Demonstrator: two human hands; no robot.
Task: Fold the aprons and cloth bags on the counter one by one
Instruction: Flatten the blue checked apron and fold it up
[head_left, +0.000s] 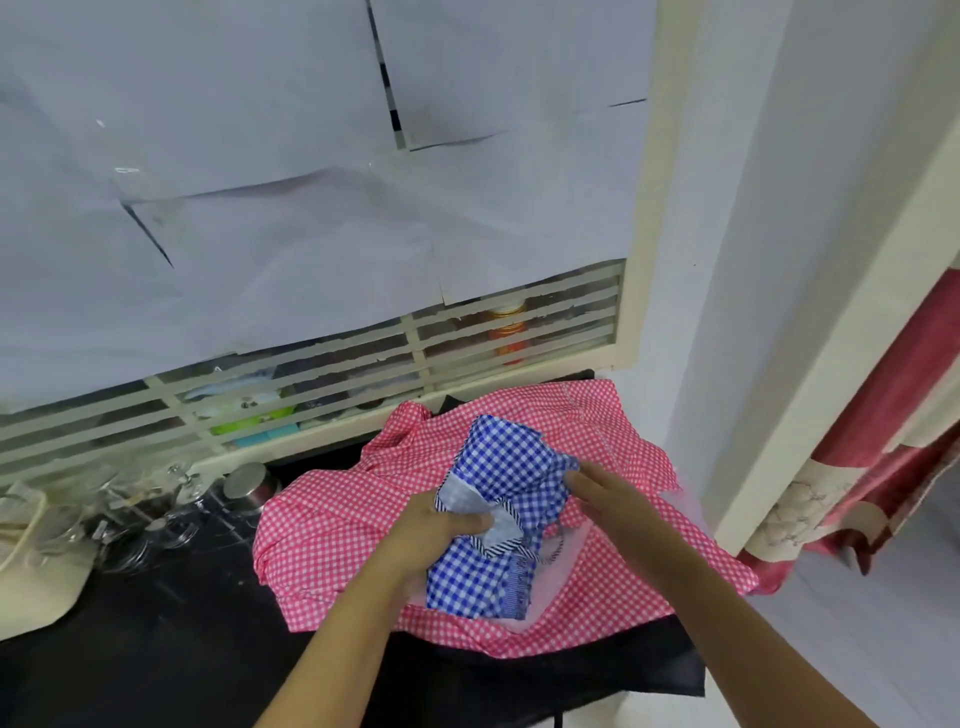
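Note:
A crumpled blue-and-white checked apron (501, 462) with striped trim lies on top of a spread red-and-white checked apron (332, 551) on the black counter (156, 639). My left hand (436, 530) grips the blue apron near its pale grey underside, fingers curled into the cloth. My right hand (605, 491) pinches the blue apron's right edge. A black cloth (597, 675) lies under the red apron at the counter's near right corner.
A cream cloth bag (36, 566) sits at the left edge of the counter. Glass jars (156, 514) and a metal-lidded jar (249, 486) stand along the back by the slatted window. A white wall and a red curtain (883, 426) are to the right.

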